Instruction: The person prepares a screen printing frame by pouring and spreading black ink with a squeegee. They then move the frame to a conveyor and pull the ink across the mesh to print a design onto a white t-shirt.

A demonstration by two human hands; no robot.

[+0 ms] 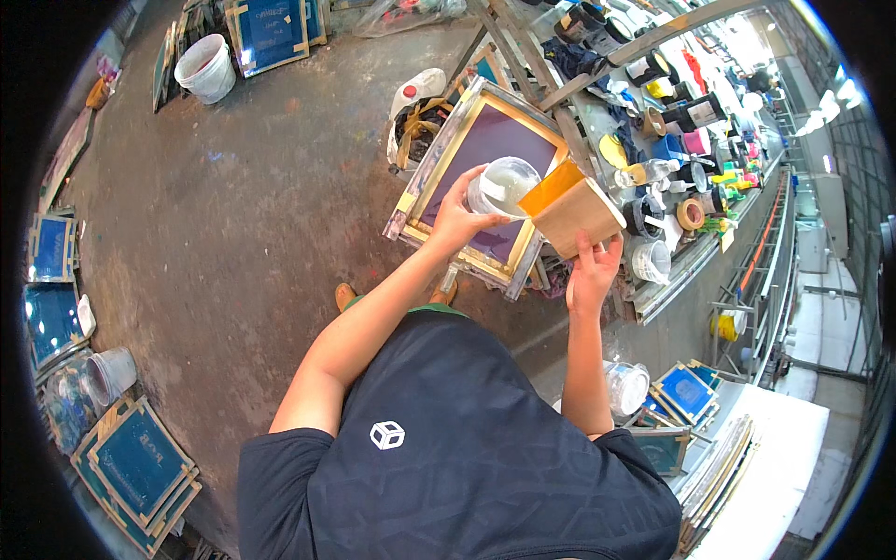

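My left hand [457,219] is wrapped round the side of a clear plastic tub [516,164]. Inside the tub is some whitish stuff, and a pale flat piece leans at its left wall. In my right hand [595,271] is a squeegee [579,220] with a wide wooden handle and an amber blade, gripped from below by the wood. The blade's corner is at the tub's right rim; whether they touch I cannot tell. Beneath both lies a printing screen [485,133] with purple mesh and a taped, stained frame, partly hidden by the tub and squeegee.
To the right, a long table [658,303] is crowded with jars, bottles, tape rolls and a white tub [651,261]. A white jug [425,86] stands beyond the screen. Several blue screens [140,462] lean at lower left, and a white bucket [205,70] stands far left.
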